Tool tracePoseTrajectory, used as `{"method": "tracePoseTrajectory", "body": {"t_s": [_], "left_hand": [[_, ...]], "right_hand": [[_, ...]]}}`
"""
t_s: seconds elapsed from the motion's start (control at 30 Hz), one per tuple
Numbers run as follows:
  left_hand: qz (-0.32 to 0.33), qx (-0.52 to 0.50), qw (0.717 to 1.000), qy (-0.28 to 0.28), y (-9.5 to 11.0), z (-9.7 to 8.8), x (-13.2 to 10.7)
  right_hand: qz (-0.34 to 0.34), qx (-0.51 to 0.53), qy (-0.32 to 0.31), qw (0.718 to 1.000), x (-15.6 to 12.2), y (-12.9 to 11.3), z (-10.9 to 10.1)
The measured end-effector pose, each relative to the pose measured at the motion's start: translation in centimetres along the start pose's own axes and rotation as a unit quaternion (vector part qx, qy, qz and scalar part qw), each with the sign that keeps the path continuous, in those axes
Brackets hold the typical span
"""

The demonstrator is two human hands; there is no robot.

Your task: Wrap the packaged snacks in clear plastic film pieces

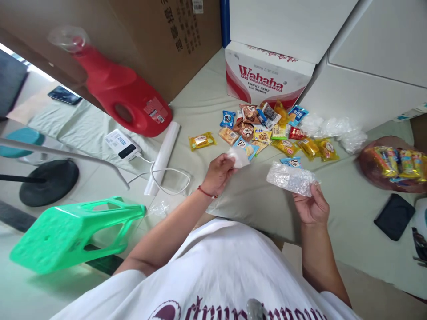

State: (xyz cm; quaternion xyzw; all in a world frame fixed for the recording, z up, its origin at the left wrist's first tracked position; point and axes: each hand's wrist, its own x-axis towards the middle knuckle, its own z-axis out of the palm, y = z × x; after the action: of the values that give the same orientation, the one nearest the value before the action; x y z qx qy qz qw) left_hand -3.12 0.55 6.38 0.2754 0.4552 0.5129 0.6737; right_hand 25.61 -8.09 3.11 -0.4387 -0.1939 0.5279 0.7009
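I see the person's left hand (218, 173) pinching a white crumpled wrapper (239, 158) between thumb and fingertips; whether it is paper or plastic, I cannot tell. The right hand (313, 204) pinches the near end of a clear crinkly packet (288, 178) between thumb and fingers, so the two pieces sit apart, one in each hand.

Just beyond the left fingertips I have a loose heap of small wrapped snacks (246, 130), spreading across toward the right hand on a pale sheet (248, 193). One yellow snack (203, 141) lies on its own, beyond the left fingers and to their left. A blue snack (293, 162) shows just past the clear packet.

Farther beyond the right fingers, crumpled clear bags (336, 129) lie in a row, and to the right of those fingers I see a brown bowl (364, 166) holding more snacks. A black pouch (394, 217) lies nearer me than the bowl. Left of the left hand are a white roll (163, 159) and a white cable (172, 169) looped across it.
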Motion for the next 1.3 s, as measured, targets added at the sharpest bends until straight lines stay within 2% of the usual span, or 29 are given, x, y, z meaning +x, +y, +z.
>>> {"method": "tracePoseTrajectory", "body": {"t_s": [0.13,0.2,0.27,0.33,0.37,0.47,0.53,0.6,0.67,0.77,0.83,0.9,1.0,1.1,1.2,1.3], "left_hand": [[0.049,-0.033,0.985,-0.162,2.5,8.1,3.0],[0.045,-0.003,0.984,-0.174,2.9,10.9,3.8],[0.023,0.052,0.985,-0.165,2.0,11.8,3.4],[-0.047,0.104,0.977,-0.18,0.1,11.0,2.1],[-0.104,0.123,0.966,-0.202,-1.0,10.3,1.2],[-0.209,0.106,0.948,-0.216,-4.1,8.1,-1.3],[-0.223,0.076,0.95,-0.207,-5.4,7.2,-2.2],[-0.213,0.057,0.956,-0.195,-6.1,6.6,-2.5],[-0.196,0.041,0.964,-0.172,-6.3,6.0,-2.3],[-0.178,0.02,0.975,-0.134,-6.1,4.9,-2.1],[-0.172,0.005,0.978,-0.121,-5.8,4.2,-2.2],[-0.189,-0.008,0.974,-0.122,-5.7,4.0,-2.5],[-0.242,0.002,0.96,-0.142,-5.7,4.2,-2.9],[-0.234,0.042,0.959,-0.156,-6.1,4.7,-2.9],[-0.194,0.056,0.967,-0.156,-6.6,5.0,-2.9],[-0.182,0.058,0.971,-0.147,-6.8,5.0,-3.2]], "right_hand": [[-0.049,-0.011,0.027,0.998,-0.3,-1.0,-0.8],[-0.092,-0.044,0.042,0.994,-1.0,-1.0,-1.1],[-0.154,-0.111,0.063,0.98,-2.0,-0.7,-1.1],[-0.219,-0.21,0.078,0.95,-3.1,-0.1,-0.8],[-0.245,-0.269,0.073,0.929,-3.6,0.2,-0.5],[-0.292,-0.434,-0.014,0.852,-4.8,0.8,0.5],[-0.312,-0.491,-0.092,0.808,-5.1,1.1,1.0],[-0.324,-0.507,-0.135,0.787,-5.1,1.4,1.2],[-0.318,-0.502,-0.13,0.793,-5.0,1.8,1.0],[-0.267,-0.45,-0.079,0.848,-4.7,2.4,0.4],[-0.215,-0.398,-0.066,0.889,-4.6,2.8,0.0],[-0.187,-0.379,-0.082,0.903,-4.6,2.8,-0.1],[-0.215,-0.428,-0.141,0.867,-4.7,2.5,0.3],[-0.242,-0.46,-0.217,0.826,-5.0,2.2,0.8],[-0.228,-0.459,-0.263,0.817,-5.0,2.4,0.7],[-0.204,-0.454,-0.275,0.823,-5.0,2.8,0.6]]}}
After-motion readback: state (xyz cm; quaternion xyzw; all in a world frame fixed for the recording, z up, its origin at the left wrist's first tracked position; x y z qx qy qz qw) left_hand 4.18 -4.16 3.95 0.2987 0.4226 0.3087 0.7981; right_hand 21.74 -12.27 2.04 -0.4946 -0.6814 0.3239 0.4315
